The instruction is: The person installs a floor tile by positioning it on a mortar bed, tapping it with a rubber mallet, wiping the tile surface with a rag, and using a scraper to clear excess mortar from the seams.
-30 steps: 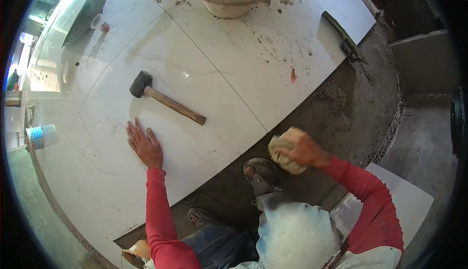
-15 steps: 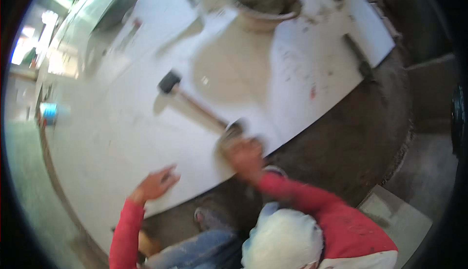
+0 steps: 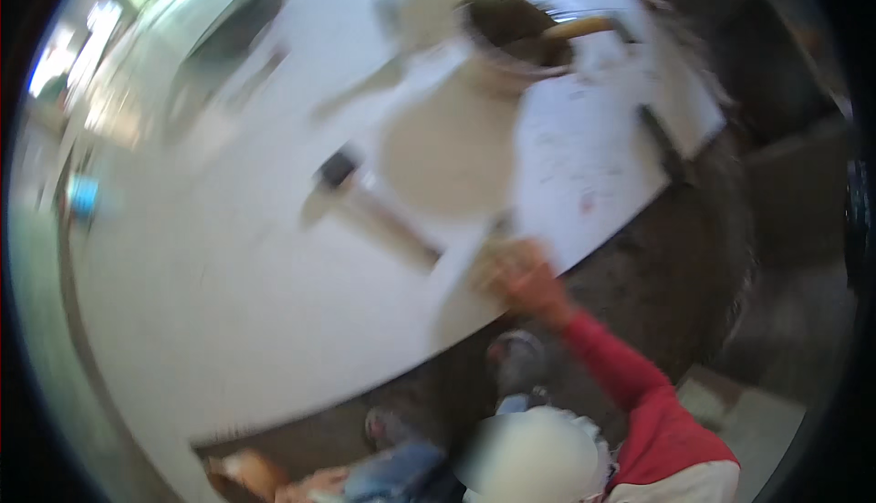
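Observation:
My right hand [image 3: 522, 277] is blurred over the near edge of the large white sheet [image 3: 274, 302]. Its fingers close around a small thing that the smear hides. Left of it lies a mallet [image 3: 338, 169] with a black head and a pale handle pointing toward this hand. My left hand [image 3: 315, 487] is low by the bottom edge, beside blue jeans [image 3: 397, 473], its fingers too smeared to read. Next to it is a tan rounded thing [image 3: 251, 472] whose kind I cannot make out.
Toward the back stands a bucket [image 3: 497, 70], with a tan-handled tool [image 3: 584, 27] across its rim. A long dark tool [image 3: 664, 145] lies near the sheet's right edge. A blue can-like container [image 3: 83, 195] is at far left, and a dark glossy object [image 3: 239, 24] at upper left.
My right hand has moved right, away from the mallet's handle end. My left hand has left its place above the sheet and dropped to the bottom edge. The view has shifted slightly.

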Action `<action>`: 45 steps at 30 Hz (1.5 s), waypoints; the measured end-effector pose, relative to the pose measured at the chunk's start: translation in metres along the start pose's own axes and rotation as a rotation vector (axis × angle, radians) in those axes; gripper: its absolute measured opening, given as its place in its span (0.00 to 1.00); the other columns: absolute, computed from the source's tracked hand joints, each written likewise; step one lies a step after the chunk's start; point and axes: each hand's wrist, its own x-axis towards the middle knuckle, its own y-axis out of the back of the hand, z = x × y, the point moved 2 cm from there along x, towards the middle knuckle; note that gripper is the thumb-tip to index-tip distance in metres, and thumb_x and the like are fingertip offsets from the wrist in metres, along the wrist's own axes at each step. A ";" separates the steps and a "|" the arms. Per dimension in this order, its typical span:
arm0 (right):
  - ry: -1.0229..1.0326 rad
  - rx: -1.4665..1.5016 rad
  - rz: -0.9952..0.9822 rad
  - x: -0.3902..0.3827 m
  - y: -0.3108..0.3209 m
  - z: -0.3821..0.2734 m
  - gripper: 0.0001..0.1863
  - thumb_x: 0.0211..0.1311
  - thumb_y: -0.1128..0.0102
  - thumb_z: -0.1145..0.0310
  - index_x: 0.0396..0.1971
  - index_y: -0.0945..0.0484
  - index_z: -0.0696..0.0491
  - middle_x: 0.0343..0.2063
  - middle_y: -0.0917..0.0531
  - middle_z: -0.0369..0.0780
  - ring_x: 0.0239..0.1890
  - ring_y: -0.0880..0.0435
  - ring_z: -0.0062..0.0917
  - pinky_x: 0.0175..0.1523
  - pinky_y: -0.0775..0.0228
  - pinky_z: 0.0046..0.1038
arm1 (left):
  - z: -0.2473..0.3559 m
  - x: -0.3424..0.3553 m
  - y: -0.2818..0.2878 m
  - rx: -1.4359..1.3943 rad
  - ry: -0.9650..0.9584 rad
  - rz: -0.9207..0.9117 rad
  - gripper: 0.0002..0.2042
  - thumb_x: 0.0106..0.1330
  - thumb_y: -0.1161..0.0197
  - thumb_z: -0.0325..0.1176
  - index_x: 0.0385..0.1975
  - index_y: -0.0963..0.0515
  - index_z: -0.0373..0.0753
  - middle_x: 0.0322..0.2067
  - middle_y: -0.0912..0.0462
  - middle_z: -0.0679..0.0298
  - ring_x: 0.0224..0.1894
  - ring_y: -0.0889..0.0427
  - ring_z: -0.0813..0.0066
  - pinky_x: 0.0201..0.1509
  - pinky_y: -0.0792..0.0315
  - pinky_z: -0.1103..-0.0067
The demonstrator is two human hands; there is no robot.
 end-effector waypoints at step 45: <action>0.560 1.032 -0.733 0.202 -0.039 -0.361 0.28 0.55 0.29 0.55 0.54 0.22 0.52 0.53 0.21 0.46 0.54 0.21 0.45 0.62 0.32 0.46 | -0.163 0.059 -0.001 0.547 0.187 1.361 0.21 0.71 0.40 0.42 0.58 0.22 0.36 0.53 0.17 0.52 0.53 0.18 0.57 0.70 0.37 0.55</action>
